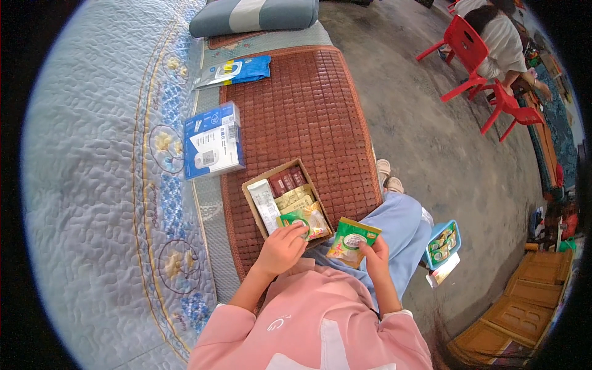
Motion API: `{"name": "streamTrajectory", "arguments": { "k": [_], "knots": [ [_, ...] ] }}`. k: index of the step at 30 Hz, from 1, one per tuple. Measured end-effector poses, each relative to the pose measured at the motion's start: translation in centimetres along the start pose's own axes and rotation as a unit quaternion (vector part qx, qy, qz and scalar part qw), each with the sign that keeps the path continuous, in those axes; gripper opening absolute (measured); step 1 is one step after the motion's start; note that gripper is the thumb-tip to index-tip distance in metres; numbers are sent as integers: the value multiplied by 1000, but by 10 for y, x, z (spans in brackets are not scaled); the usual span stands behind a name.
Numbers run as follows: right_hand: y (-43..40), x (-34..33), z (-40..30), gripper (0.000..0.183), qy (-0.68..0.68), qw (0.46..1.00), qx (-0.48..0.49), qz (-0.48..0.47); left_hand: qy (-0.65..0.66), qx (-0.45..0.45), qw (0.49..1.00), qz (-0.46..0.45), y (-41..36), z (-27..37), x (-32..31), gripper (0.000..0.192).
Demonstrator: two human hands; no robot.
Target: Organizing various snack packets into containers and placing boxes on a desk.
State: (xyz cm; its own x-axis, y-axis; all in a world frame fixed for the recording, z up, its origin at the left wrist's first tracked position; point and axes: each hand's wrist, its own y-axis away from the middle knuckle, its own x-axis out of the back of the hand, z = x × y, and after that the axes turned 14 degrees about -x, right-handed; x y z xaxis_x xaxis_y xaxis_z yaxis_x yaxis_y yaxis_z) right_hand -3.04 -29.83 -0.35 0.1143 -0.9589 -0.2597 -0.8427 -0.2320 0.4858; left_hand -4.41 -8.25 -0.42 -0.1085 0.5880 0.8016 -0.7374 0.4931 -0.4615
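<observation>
A cardboard box [248, 194] stands on the brown woven seat mat, holding a white stick packet [264, 203], dark red sachets [287, 181], gold sachets [293, 198] and a green-and-yellow snack packet [317, 222]. My left hand [283, 247] is at the box's near corner, fingertips on that green-and-yellow packet; whether they pinch it is unclear. In my right hand [377, 256], a similar green-and-yellow packet [352, 240] is held between thumb and fingers above my lap, to the right of the box.
Beyond the box lie a blue-and-white blood glucose meter box [215, 143] and a wipes pack [236, 72]. A blue basket [429, 252] of green packets is right of my legs. A person [502, 46] bends beside a red plastic chair [467, 46]. A quilted bedspread [101, 185] spreads leftward.
</observation>
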Motion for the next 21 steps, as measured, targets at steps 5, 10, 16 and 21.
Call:
{"name": "streamTrajectory", "arguments": {
  "k": [5,10,16,21],
  "knots": [
    [0,1,4,21,6,1000,4,-12,6,-16,1000,-20,-2,-1,2,13],
    [1,-3,-2,23,6,1000,-9,-14,46,-18,998,-37,-7,-7,2,12],
    [-13,-12,-10,23,45,999,-2,-25,35,-2,998,-58,-8,-9,1,17],
    [-16,-20,-11,24,10,1000,0,-3,-43,113,992,-41,0,-5,9,42]
  ]
}}
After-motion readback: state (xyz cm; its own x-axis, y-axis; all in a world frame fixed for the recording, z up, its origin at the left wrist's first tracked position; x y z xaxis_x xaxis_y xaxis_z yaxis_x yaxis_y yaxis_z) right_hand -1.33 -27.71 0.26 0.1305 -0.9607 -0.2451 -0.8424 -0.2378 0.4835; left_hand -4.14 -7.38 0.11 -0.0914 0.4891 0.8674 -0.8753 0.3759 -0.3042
